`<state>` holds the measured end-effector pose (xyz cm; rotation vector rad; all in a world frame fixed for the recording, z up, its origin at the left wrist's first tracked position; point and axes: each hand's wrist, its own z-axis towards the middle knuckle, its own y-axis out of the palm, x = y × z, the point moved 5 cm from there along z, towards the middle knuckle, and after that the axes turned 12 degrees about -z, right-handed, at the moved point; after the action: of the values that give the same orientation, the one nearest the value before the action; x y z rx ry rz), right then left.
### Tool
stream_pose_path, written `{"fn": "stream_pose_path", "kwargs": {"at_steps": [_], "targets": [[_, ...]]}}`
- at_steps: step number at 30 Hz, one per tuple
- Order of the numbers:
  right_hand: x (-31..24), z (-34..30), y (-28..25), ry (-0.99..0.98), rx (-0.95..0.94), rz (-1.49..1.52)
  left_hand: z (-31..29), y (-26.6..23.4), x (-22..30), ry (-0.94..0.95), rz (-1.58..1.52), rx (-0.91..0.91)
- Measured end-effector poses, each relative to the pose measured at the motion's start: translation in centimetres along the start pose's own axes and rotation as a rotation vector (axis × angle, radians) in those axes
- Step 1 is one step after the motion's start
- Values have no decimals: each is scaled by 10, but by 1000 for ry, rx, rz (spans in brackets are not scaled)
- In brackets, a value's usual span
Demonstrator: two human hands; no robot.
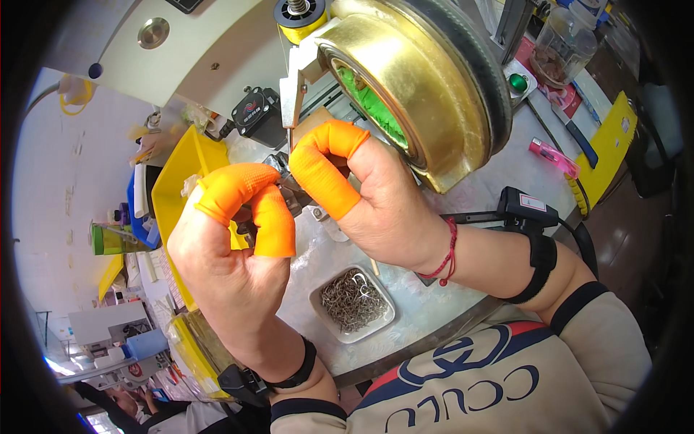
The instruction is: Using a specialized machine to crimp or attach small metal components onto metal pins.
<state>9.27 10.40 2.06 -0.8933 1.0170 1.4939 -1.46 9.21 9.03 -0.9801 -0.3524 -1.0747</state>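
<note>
Orange finger cots cover the thumb and index finger of my left hand (235,217) and my right hand (361,173). Both hands are closed in a pinch, their fingertips almost meeting under the narrow metal tip (290,105) of a bench machine. Whatever the fingers grip is too small or hidden to make out. Directly behind the fingertips sits a small metal fixture (289,194), partly covered by them. A large brass-coloured wheel (426,79) with a dark rim rises just beyond my right hand. Below my hands, a white dish (376,331) holds many small metal pieces (353,298).
A spool of yellow thread or wire (300,29) tops the machine. At left stands a yellow bin (177,173). To the right lie a knife (576,137), a pink lighter-like object (553,157), a yellow sheet (614,148) and a clear plastic jar (567,43).
</note>
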Motion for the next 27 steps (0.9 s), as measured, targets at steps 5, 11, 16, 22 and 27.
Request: {"fn": "stream_pose_path", "kwargs": {"at_steps": [5,11,16,22,27], "targets": [[-4,-8,-3,-129,-11,-234,-1,-1,2,65,64,-3],[4,-1,13,-117,-264,-706,-1,-1,0,82,61,-11],[11,7,21,-47,-291,-685,0,0,1,114,98,-26],[10,10,24,-158,-140,-716,-3,-3,2,81,56,4],[-10,-23,3,-224,-199,-899,-22,-27,7,83,138,32]]}}
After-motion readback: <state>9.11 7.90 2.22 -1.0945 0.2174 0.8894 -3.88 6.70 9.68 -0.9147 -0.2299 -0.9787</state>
